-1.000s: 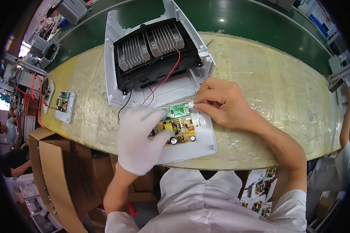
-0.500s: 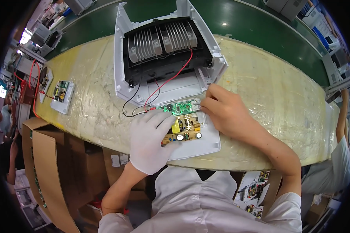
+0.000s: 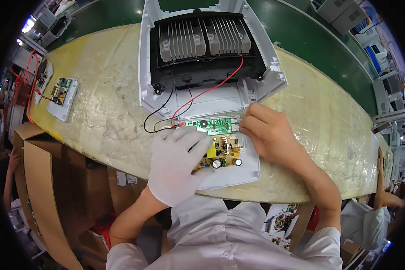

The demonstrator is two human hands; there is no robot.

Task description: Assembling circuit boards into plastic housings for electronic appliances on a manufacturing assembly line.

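A green circuit board (image 3: 220, 127) and a tan power board (image 3: 229, 155) with a yellow transformer sit on a white plastic panel (image 3: 238, 176) in front of me. My gloved left hand (image 3: 176, 164) lies over their left side, fingers stretched and thumb apart along the tan board. At the green board's right end, my bare right hand (image 3: 271, 135) is closed in a pinch beside small white connectors; its fingers hide whatever is between them. Beyond the boards stands a white housing (image 3: 146, 67) with finned metal heat sinks (image 3: 183, 42). A red wire (image 3: 207, 88) and black wires run from it to the green board.
Another white panel with a circuit board (image 3: 62, 96) lies at the table's left. Film covers the yellowish table (image 3: 310, 121). Cardboard boxes (image 3: 54, 193) stand below its left edge. Behind runs a green surface (image 3: 310, 54). A person's arm (image 3: 380, 180) shows at far right.
The view has shifted slightly, so the housing sits further right and higher. Both hands stay at the boards, the left lying over them and the right pinching at the green board's right end.
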